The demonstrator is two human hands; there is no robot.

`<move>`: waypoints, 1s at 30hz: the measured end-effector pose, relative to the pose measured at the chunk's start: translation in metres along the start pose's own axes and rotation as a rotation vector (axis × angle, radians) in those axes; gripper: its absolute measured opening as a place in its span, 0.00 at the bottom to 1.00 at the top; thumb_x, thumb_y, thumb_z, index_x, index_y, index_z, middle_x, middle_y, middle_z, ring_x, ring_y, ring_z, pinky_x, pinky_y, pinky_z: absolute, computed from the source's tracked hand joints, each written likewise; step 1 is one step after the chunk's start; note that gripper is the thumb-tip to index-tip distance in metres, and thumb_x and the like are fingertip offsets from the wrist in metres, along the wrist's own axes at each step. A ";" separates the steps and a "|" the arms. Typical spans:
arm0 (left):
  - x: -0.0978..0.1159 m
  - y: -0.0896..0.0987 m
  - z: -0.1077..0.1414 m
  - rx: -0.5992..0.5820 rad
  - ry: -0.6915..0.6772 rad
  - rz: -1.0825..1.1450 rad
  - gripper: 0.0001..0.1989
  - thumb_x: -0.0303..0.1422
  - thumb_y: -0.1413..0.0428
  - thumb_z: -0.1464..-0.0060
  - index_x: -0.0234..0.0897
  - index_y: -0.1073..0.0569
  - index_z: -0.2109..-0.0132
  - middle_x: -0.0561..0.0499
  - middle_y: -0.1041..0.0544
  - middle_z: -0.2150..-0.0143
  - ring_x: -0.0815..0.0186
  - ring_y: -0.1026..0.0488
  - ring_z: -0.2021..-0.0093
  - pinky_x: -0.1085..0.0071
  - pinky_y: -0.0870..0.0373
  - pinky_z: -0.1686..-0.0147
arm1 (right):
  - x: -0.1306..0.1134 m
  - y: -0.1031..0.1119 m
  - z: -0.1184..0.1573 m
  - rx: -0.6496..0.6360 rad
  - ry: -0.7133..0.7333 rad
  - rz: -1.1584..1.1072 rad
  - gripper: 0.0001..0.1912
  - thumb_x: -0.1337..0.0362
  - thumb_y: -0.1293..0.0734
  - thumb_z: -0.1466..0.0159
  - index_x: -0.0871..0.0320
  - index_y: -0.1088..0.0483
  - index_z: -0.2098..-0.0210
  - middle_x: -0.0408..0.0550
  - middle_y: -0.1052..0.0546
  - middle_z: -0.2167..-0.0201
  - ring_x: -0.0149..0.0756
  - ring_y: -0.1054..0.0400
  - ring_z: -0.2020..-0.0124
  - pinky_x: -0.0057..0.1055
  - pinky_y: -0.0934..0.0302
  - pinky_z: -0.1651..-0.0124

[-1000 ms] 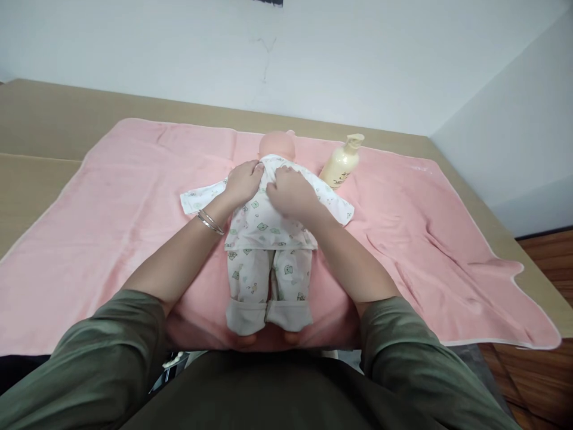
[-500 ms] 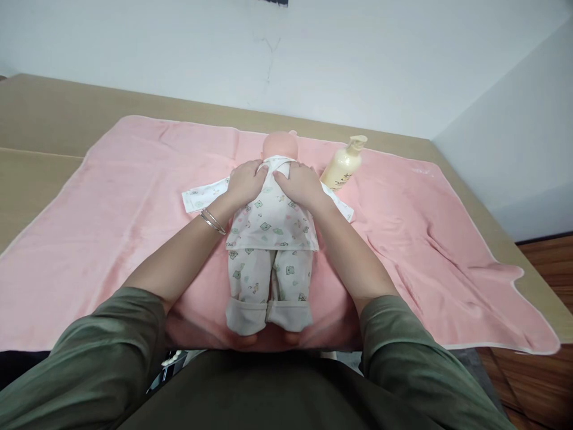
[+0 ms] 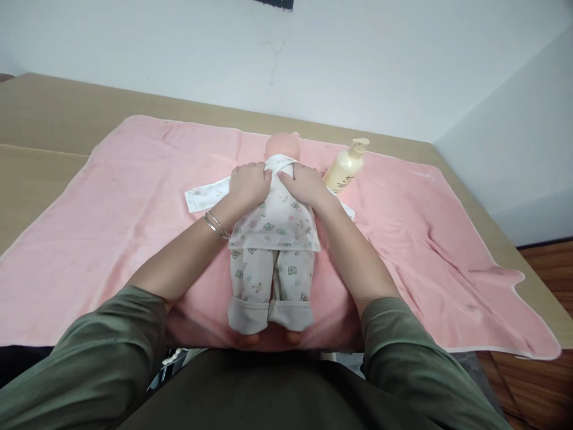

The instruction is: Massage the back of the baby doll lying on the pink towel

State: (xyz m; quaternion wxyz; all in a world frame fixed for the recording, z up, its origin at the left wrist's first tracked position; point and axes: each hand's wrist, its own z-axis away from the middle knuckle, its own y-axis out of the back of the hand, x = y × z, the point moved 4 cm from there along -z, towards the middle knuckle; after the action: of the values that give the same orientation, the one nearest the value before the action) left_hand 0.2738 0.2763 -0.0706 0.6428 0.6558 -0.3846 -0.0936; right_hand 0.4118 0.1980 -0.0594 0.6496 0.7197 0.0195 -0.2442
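A baby doll [image 3: 286, 197] in a white printed top and matching trousers lies lengthwise before me, its head at the far end. My left hand [image 3: 249, 184] is wrapped over one shoulder, thumb on the upper torso, fingers curled round the side. On the opposite shoulder, my right hand [image 3: 305, 185] grips likewise, its thumb pointing inward near the collar. Both hands press on the cloth, and the fingertips are partly hidden. The doll's sleeves spread out flat to either side. Turned-up cuffs [image 3: 248, 315] end the trouser legs, and the feet show just below.
A pink blanket [image 3: 147, 179] with wrinkles on its right side covers much of the wooden table [image 3: 89, 98]. Beside the doll's right-hand sleeve, a cream pump bottle [image 3: 344, 170] leans at a tilt. A white wall [image 3: 358, 65] rises behind the table.
Both hands keep their hold at the doll's shoulders, with slight shifts of the thumbs. The whole view has moved a little; the doll and bottle stay put on the blanket.
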 end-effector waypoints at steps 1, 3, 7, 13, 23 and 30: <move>0.006 0.002 0.006 0.002 -0.018 -0.057 0.25 0.36 0.60 0.28 0.30 0.21 0.45 0.29 0.18 0.44 0.42 0.21 0.40 0.46 0.34 0.32 | 0.001 0.001 0.000 -0.013 0.006 -0.009 0.36 0.46 0.45 0.21 0.71 0.30 0.33 0.69 0.25 0.33 0.62 0.32 0.31 0.59 0.50 0.23; 0.017 0.004 0.015 0.008 -0.072 -0.143 0.23 0.33 0.59 0.30 0.28 0.21 0.46 0.28 0.18 0.46 0.42 0.20 0.42 0.45 0.36 0.31 | 0.000 0.003 0.001 -0.033 0.000 0.000 0.36 0.46 0.47 0.20 0.70 0.31 0.32 0.68 0.26 0.31 0.62 0.33 0.30 0.63 0.55 0.21; 0.017 0.001 0.013 0.027 -0.079 -0.098 0.22 0.31 0.57 0.32 0.28 0.21 0.47 0.29 0.18 0.46 0.43 0.21 0.41 0.48 0.33 0.33 | -0.018 -0.001 0.012 0.006 -0.057 0.159 0.34 0.54 0.49 0.19 0.78 0.36 0.29 0.74 0.29 0.30 0.63 0.35 0.28 0.60 0.54 0.21; -0.017 -0.009 -0.021 -0.082 -0.050 0.225 0.28 0.42 0.61 0.28 0.29 0.23 0.42 0.32 0.18 0.41 0.47 0.21 0.41 0.54 0.27 0.37 | -0.056 -0.018 0.036 -0.028 0.119 0.385 0.34 0.68 0.48 0.23 0.91 0.47 0.26 0.82 0.44 0.23 0.66 0.50 0.19 0.53 0.60 0.16; 0.024 -0.005 0.008 0.006 -0.212 0.084 0.21 0.30 0.55 0.31 0.30 0.25 0.40 0.32 0.22 0.37 0.46 0.27 0.33 0.50 0.31 0.30 | 0.007 -0.003 -0.010 0.006 -0.105 -0.012 0.38 0.46 0.48 0.21 0.73 0.39 0.27 0.72 0.36 0.25 0.62 0.42 0.23 0.62 0.54 0.20; -0.012 -0.016 -0.021 -0.017 -0.073 0.227 0.25 0.36 0.62 0.28 0.35 0.22 0.43 0.35 0.19 0.37 0.50 0.24 0.35 0.52 0.35 0.27 | -0.037 -0.010 0.023 0.014 -0.078 0.155 0.32 0.60 0.49 0.20 0.79 0.42 0.26 0.76 0.39 0.24 0.67 0.46 0.21 0.62 0.49 0.22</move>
State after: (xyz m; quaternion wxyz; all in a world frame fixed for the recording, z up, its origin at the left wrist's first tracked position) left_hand 0.2850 0.2984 -0.0865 0.6406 0.5986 -0.4786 -0.0473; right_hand 0.3687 0.1884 -0.0555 0.6618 0.7135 -0.0634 -0.2213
